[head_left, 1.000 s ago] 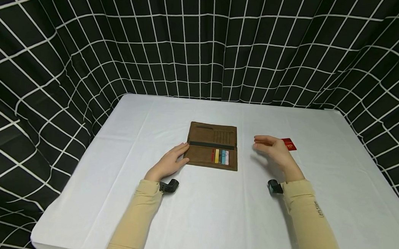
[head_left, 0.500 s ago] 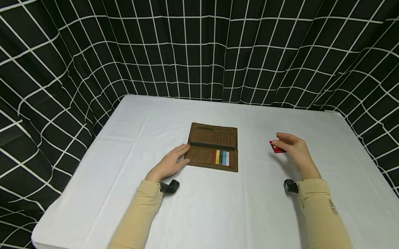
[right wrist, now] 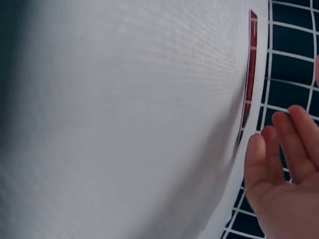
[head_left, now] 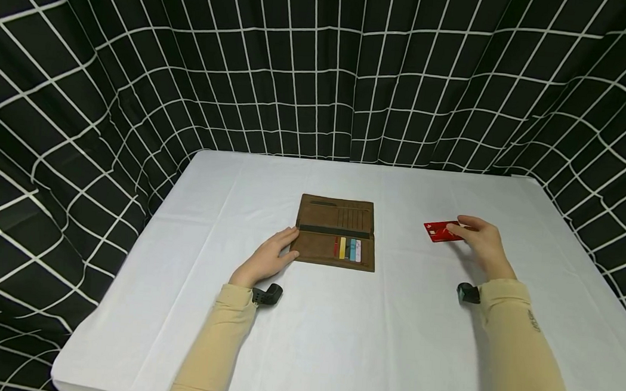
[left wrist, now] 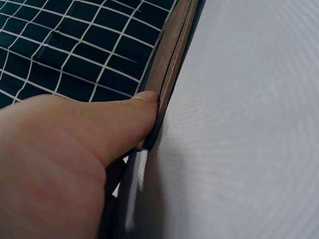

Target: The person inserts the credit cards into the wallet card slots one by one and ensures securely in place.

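A brown long wallet [head_left: 315, 247] lies open and flat on the white table. Several coloured cards [head_left: 352, 250] show in its near half. At the wallet's left side rests my left hand [head_left: 267, 259], fingers extended over the edge; the left wrist view has the thumb [left wrist: 144, 107] against the wallet's stitched edge [left wrist: 174, 45]. A red card [head_left: 438, 232] with light markings lies on the cloth to the right of the wallet. Over its right end hovers my right hand [head_left: 484, 243], which covers part of it in the head view. In the right wrist view, loosely bent fingers [right wrist: 256, 162] stand apart from the card [right wrist: 252, 59].
White cloth covers the table [head_left: 315, 339]. Black curtains [head_left: 278, 68] with a white grid stand behind it and along both sides. A dark wrist camera [head_left: 267, 294] sits on the left wrist, another camera [head_left: 468, 293] on the right.
My right hand has moved to the right across the red card, uncovering its left part. The card stays about where it was. My left hand and the wallet have not moved.
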The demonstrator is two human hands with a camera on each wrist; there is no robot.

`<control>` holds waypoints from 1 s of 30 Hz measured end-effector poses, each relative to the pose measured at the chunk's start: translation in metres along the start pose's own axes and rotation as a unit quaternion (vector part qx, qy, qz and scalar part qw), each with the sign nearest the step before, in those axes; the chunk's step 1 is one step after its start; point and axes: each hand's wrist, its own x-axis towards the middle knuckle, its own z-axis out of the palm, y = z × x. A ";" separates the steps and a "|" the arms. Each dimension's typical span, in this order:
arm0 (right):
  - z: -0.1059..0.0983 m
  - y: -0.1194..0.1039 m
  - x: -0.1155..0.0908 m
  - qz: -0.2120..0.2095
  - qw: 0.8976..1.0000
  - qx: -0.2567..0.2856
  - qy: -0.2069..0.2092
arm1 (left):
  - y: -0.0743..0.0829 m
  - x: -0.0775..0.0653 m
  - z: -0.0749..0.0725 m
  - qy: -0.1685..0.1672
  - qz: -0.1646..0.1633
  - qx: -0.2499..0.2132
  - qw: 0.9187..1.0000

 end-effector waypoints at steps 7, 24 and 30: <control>-0.005 0.005 0.004 0.029 0.999 -0.031 -0.006 | 0.003 -0.001 -0.001 0.001 -0.002 -0.011 1.000; -0.006 0.016 0.012 0.058 0.994 -0.089 -0.018 | 0.003 -0.002 -0.001 0.000 -0.010 -0.008 1.000; -0.006 0.019 0.014 0.060 0.993 -0.099 -0.005 | 0.005 -0.002 -0.002 0.002 -0.008 -0.014 1.000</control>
